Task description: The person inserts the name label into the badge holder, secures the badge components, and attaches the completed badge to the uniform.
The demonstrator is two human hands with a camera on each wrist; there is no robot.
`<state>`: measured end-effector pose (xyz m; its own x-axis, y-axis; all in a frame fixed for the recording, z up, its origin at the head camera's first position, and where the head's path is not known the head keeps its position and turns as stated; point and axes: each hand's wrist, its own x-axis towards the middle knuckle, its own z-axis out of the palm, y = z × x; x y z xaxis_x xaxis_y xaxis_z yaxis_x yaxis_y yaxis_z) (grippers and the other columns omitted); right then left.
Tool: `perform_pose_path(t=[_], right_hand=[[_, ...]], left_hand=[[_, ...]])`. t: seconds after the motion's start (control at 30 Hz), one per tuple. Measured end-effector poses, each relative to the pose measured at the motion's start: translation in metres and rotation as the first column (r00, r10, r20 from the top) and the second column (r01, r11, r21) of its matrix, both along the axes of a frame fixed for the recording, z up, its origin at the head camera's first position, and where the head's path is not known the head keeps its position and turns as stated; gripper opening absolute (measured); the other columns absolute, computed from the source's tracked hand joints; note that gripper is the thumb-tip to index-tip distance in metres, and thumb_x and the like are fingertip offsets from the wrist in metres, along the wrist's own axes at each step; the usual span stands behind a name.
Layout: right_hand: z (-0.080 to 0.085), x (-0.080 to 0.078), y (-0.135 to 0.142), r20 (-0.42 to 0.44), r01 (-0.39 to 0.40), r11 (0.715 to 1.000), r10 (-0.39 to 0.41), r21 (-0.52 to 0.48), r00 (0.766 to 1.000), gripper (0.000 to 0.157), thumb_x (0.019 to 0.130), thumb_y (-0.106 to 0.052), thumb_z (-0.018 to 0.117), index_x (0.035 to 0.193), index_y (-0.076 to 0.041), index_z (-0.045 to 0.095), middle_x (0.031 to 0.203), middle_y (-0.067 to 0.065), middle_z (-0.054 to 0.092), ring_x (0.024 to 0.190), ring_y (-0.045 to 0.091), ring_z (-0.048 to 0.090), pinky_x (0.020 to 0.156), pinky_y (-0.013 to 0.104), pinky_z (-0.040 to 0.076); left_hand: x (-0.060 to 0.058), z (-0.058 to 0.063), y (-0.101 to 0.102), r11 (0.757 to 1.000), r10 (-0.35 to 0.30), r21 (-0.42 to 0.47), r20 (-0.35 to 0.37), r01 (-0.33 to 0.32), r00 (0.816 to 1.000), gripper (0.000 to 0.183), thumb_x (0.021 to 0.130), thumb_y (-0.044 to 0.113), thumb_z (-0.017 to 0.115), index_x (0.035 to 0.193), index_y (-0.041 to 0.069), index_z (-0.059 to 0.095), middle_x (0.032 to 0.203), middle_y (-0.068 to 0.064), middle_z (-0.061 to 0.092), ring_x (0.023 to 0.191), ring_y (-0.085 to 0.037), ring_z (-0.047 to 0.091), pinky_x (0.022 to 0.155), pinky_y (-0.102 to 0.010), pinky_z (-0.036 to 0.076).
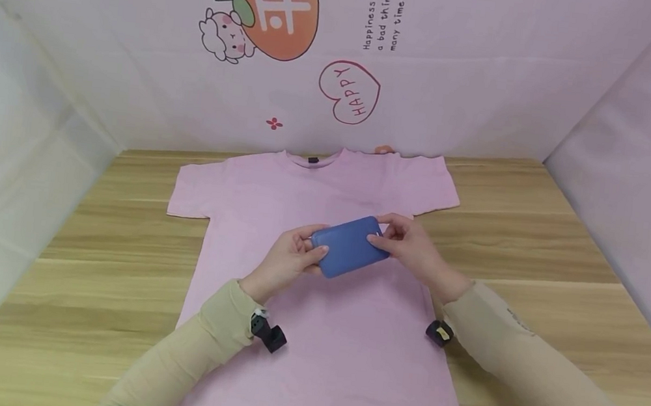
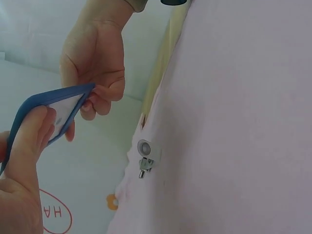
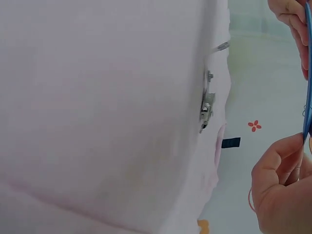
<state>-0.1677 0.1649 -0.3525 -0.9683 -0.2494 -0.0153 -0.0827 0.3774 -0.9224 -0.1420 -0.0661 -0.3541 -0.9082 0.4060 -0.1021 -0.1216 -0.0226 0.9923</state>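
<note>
Blue badge holder (image 1: 350, 248): I see it in the air above the chest of the pink T-shirt (image 1: 339, 361), lying on a slant; its other face, seen from the left wrist, shows a pale window inside a blue frame.
Left hand (image 1: 291, 255): it is clamped on one end of the holder, thumb on the plain blue face, fingers behind, above the middle of the T-shirt.
Right hand (image 1: 415, 247): it pinches the other end, beside the small slot, above the T-shirt's right edge.
Metal clip (image 2: 145, 166): I find it against the T-shirt, with a round snap (image 2: 144, 147) near it; whether it is fastened to the cloth, I cannot tell.
Collar label (image 1: 313, 160): dark, at the neck of the T-shirt.
Desk (image 1: 557, 304): wooden, under the T-shirt and visible on both its sides.
Printed backdrop (image 1: 154, 82): pale, standing beyond the T-shirt's collar, with a heart (image 1: 350, 93) that reads HAPPY.
</note>
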Motion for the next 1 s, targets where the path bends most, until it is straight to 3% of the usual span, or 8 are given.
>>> perform_pose_path(t=[0.2,0.43,0.57,0.77,1.0], right_hand=[[0.009,-0.002,-0.004,0.008,-0.015,1.0,0.015,0.016,1.0,0.036,0.087,-0.009,0.066,0.12,0.002,0.057,0.07,-0.001,0.05,0.064,0.008,0.046,0.058,0.019,0.044],[0.015,-0.011,-0.003,0.185,-0.054,0.998,0.059,-0.035,0.981,0.041,0.097,-0.02,0.054,0.134,-0.004,0.048,0.092,0.003,0.052,0.087,0.015,0.051,0.076,0.023,0.052],[0.013,-0.018,-0.001,0.236,-0.055,0.998,0.062,-0.039,0.97,0.042,0.099,-0.022,0.05,0.135,-0.001,0.044,0.106,0.012,0.052,0.095,0.021,0.05,0.08,0.024,0.052],[0.007,-0.034,-0.005,0.278,-0.122,0.99,0.097,0.075,0.956,0.045,0.096,-0.021,0.056,0.133,0.0,0.044,0.117,0.023,0.054,0.103,0.031,0.055,0.092,0.037,0.053],[0.004,-0.047,-0.009,0.237,-0.239,0.934,0.176,0.267,0.955,0.047,0.09,-0.02,0.063,0.13,0.0,0.048,0.109,0.018,0.058,0.095,0.026,0.06,0.085,0.036,0.056]], left_hand=[[0.001,0.001,-0.007,1.0,0.02,0.007,0.004,-0.02,1.0,0.05,0.094,-0.008,0.046,0.142,-0.007,0.033,0.124,-0.037,0.052,0.082,-0.006,0.067,0.07,-0.02,0.057],[0.001,0.004,-0.02,0.998,0.064,0.013,0.01,-0.064,0.998,0.049,0.094,-0.006,0.047,0.141,-0.006,0.034,0.125,-0.037,0.051,0.084,-0.007,0.067,0.072,-0.021,0.057],[0.001,0.005,-0.03,0.994,0.106,0.004,0.002,-0.106,0.994,0.048,0.095,-0.004,0.048,0.141,-0.006,0.034,0.127,-0.036,0.05,0.084,-0.006,0.066,0.07,-0.019,0.057],[0.001,0.004,-0.042,0.986,0.163,0.043,0.006,-0.164,0.987,0.048,0.095,-0.005,0.046,0.141,-0.006,0.034,0.124,-0.033,0.053,0.085,-0.006,0.065,0.067,-0.018,0.056],[0.004,0.004,-0.049,0.978,0.18,0.103,0.038,-0.183,0.983,0.049,0.094,-0.006,0.045,0.142,-0.006,0.031,0.11,-0.015,0.061,0.084,-0.007,0.065,0.066,-0.018,0.056]])
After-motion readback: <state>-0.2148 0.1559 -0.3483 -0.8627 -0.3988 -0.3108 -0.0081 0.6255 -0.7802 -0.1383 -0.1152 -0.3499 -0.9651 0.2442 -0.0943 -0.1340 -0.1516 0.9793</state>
